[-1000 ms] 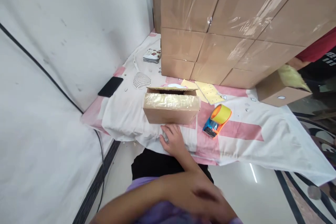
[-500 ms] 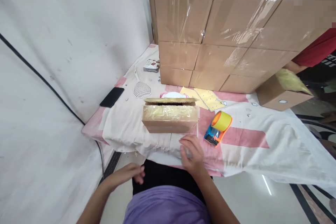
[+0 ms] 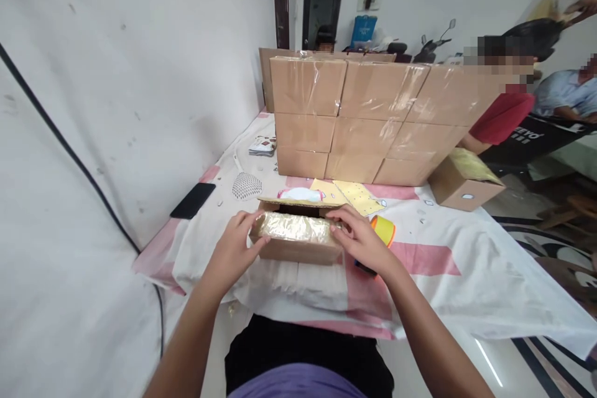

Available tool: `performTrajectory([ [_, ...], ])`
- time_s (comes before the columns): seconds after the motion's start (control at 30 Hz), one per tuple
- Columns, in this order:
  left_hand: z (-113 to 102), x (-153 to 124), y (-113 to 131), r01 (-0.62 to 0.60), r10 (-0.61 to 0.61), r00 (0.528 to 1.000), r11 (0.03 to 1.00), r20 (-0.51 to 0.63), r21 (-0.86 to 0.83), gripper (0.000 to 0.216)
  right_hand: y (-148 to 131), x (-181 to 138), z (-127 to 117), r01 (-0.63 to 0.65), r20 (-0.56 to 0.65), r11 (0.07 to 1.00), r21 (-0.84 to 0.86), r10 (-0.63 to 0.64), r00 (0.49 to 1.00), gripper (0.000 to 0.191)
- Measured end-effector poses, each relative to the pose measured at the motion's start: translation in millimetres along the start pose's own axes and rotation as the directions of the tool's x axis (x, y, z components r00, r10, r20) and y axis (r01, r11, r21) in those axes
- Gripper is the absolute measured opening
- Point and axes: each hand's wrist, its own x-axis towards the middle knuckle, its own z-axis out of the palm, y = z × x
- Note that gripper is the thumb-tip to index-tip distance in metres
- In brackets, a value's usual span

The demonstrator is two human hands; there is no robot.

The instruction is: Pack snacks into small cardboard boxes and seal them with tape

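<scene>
A small cardboard box point(image 3: 298, 253) stands on the cloth-covered table in front of me. Its back flap is raised, a dark gap shows behind the front flap, and shiny yellowish tape covers that front flap. My left hand point(image 3: 237, 244) grips the box's left end, thumb on the front edge and fingers over the top corner. At the right end, my right hand point(image 3: 362, 237) pinches the taped flap's corner between thumb and fingers. Just beyond that hand lies a tape dispenser point(image 3: 383, 230) with a yellow roll, partly hidden by my wrist.
Stacked cardboard boxes point(image 3: 364, 121) form a wall across the table's back. A dark phone point(image 3: 193, 200) and a white perforated scoop point(image 3: 247, 185) lie left, yellow paper point(image 3: 357, 196) behind the box. Another taped box point(image 3: 466, 180) stands right, near a person in red point(image 3: 506, 117).
Both my hands have moved up from the table's front edge onto the two ends of the small box. The gap behind its taped flap looks wider. My view has tilted upward.
</scene>
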Motion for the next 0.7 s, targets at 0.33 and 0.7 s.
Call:
performTrajectory([
  [0.33, 0, -6, 6, -0.43, 0.476, 0.878, 0.835, -0.058, 0.343, 0.013, -16, 9, -29, 0.159, 0.176, 0.987, 0.003, -0.158, 0.972, 0.038],
  [0.7, -13, 18, 1, -0.673, 0.567, 0.694, 0.73, 0.443, 0.119, 0.063, -1, 37, -20, 0.296, 0.479, 0.932, -0.208, -0.167, 0.862, 0.045],
])
